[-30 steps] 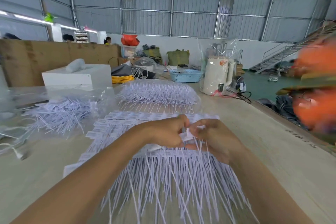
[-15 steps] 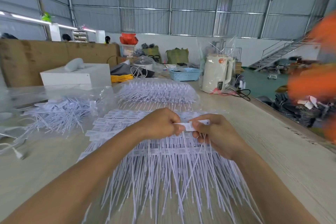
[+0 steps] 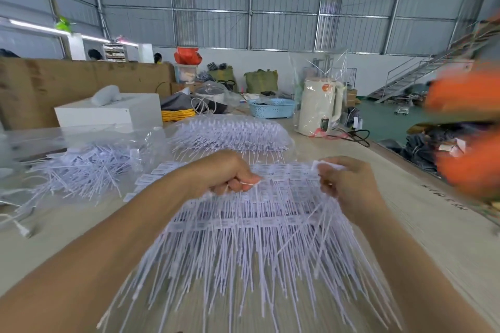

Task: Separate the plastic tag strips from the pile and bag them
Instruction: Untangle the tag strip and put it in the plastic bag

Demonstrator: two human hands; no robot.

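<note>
The left hand (image 3: 230, 173) has its grip clenched on thin white tag stems, pinched between thumb and curled fingers. The right hand (image 3: 349, 184), at 3 o'clock from it and apart from it, grasps a white tag head (image 3: 324, 165) at its fingertips, with stems trailing down below the palm. Both hands hover over the pile of plastic tag strips (image 3: 257, 238), which lies on the counter (image 3: 422, 224) with rows of flat labelled heads toward 12 o'clock and long thin tails fanning toward 6 o'clock.

At 10 o'clock from the hands a clear bag (image 3: 89, 159) holds loose separated strips, some spilling from its mouth. At 12 o'clock a second bagged heap of strips (image 3: 230, 135) sits on the counter. Farther at 1 o'clock stand a cream electric kettle (image 3: 319, 108) and, left of it, a blue plastic basket (image 3: 272, 107). A white box (image 3: 108, 111) sits at 11 o'clock.
</note>
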